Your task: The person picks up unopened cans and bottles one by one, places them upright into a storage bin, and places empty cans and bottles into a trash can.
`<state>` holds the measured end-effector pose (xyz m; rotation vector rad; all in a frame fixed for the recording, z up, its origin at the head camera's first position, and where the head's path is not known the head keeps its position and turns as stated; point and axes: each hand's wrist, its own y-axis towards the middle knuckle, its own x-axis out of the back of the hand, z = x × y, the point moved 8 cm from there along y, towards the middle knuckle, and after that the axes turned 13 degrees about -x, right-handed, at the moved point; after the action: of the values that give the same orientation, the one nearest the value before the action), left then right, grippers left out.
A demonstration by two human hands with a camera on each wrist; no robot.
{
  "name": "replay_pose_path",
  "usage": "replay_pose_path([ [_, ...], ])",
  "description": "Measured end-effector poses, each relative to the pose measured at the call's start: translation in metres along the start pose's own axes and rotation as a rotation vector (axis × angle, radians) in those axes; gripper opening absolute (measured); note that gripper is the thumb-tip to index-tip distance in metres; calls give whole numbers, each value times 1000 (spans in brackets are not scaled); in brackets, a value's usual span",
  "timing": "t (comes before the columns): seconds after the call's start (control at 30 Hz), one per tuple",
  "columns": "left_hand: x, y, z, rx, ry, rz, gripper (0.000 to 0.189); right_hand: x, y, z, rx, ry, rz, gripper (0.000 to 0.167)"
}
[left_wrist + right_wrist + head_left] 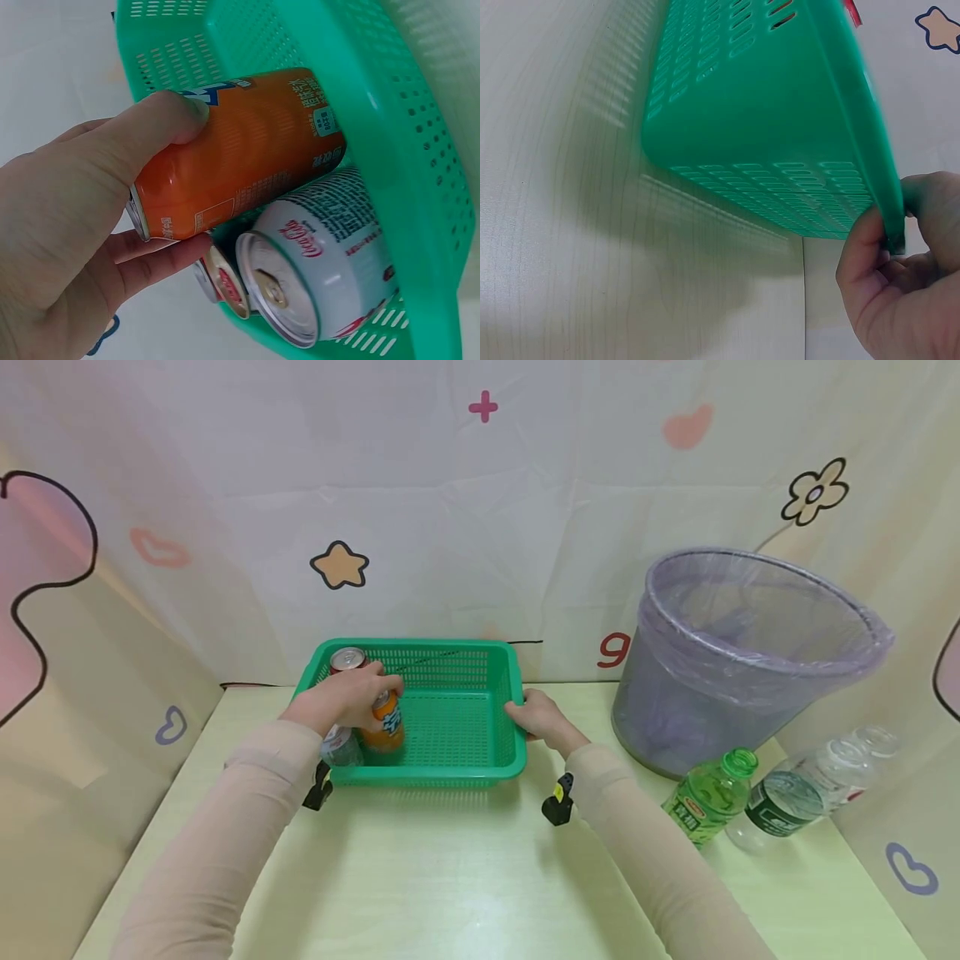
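My left hand [347,695] grips an orange soda can [387,724] inside the left part of a green plastic basket [431,772]. The thumb lies across the can in the left wrist view, with fingers around its far side. Beside it stands a white Coca-Cola can [319,251], and behind that more can tops [224,281] show. In the head view a red-sided can [348,659] stands in the basket's back left corner. My right hand [542,718] pinches the basket's right rim, its thumb over the edge and fingers curled beneath it in the right wrist view.
A grey bin [660,710] lined with a thin purple bag stands at the back right. Before it are a green bottle [708,802] and clear plastic bottles [787,802]. A patterned curtain [450,527] hangs behind the pale wooden table [450,877].
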<state>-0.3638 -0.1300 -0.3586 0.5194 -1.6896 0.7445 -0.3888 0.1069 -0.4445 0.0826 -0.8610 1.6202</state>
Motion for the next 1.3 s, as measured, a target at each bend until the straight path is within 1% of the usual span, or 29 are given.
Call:
replay_pose_path([
  [0.13,-6,3,4,3,23,4,45,0,1,1,11,1,-2,39],
  [0.23,-11,7,5,6,32,19,45,0,1,0,10,-2,-1,39],
  [0.33,-15,12,3,1,20,34,44,0,0,-1,2,-3,-1,39],
  [0.43,-19,16,2,2,-4,35,44,1,-1,-1,-1,-2,-7,39],
  [0.67,-28,20,8,48,-43,46,47,-2,-1,-1,0,2,5,40],
  [0.93,-28,22,14,83,-50,31,48,0,2,0,8,-13,-11,40],
  [1.13,-27,27,15,92,-51,18,48,1,1,1,10,-7,-13,40],
  [1.3,-26,31,15,106,-50,24,49,-1,0,1,14,-7,-13,39],
])
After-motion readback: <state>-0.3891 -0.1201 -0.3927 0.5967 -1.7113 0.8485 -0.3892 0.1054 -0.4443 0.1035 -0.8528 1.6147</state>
